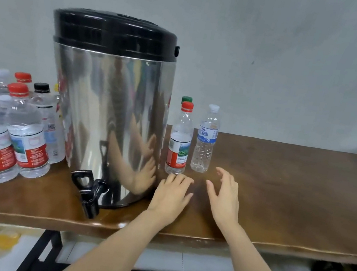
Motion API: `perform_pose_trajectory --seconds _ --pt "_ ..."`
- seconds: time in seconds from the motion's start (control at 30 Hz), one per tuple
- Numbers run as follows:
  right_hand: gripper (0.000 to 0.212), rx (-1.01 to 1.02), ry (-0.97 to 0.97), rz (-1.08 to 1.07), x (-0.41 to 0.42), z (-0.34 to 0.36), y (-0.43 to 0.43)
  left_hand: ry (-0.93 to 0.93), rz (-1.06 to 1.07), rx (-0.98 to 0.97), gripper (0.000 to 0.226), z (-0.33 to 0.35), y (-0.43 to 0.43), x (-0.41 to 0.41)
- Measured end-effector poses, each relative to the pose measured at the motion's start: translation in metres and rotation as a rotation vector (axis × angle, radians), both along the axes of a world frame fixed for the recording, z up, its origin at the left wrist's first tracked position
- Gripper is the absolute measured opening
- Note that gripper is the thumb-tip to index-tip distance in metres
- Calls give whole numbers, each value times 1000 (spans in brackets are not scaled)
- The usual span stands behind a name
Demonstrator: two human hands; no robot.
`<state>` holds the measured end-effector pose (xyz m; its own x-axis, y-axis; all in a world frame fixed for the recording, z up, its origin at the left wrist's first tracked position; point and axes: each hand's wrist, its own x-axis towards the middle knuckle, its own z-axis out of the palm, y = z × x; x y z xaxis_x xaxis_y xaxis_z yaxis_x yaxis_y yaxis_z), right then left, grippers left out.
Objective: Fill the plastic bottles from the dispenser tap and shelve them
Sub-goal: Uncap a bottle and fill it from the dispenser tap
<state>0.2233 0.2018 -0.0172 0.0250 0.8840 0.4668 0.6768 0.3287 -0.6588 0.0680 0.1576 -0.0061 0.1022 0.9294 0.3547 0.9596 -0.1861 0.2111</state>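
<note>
The red-capped bottle [180, 140] and the white-capped bottle [205, 140] stand upright side by side on the brown table [292, 203], at 3 o'clock of the steel dispenser [105, 110]. Both are still capped.

The left hand [171, 196] lies palm down with straight fingers, its tips at the red-capped bottle's foot. The right hand [224, 198] hovers at 5 o'clock of the white-capped bottle, fingers spread. Neither holds anything.

**Risks:**
- Both bottles look light and narrow, so a clumsy reach would likely topple one into the other.
- The black tap [88, 193] sits at the dispenser's 6 o'clock and hangs at the table's front edge. A bottle mouth held off-centre there would send water down to the floor.
- A thin-walled bottle squeezed hard while full could spurt.

**Hard to tell:**
- Whether the left fingertips touch the bottle.
- Whether either bottle holds any water.
- What lies below the green cap [186, 99] showing behind the red-capped bottle.
- How full the crowd of bottles [7, 129] at the dispenser's 9 o'clock is, since the frame cuts it off.
- No shelf is in view.
</note>
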Motion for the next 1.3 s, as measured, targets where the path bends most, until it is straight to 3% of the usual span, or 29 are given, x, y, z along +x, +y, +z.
perform_pose_trajectory --seconds 0.23,0.5,0.8,1.13,1.2,1.3 --pt "75 -121 89 1 -6 -1 64 5 -7 -3 38 -3 21 7" --pt "114 -303 201 183 -19 3 114 -10 43 56 35 -9 20 8" --pt "83 -244 182 177 -25 2 106 -14 66 66 31 -9 19 7" --pt "81 -279 213 161 -6 4 18 11 32 155 22 -15 -18 4" --pt "79 -296 222 179 -5 4 -8 -71 3 106 33 -15 -36 1" --pt "75 -318 233 224 -7 3 -49 -380 -8 130 36 -18 -71 -8"
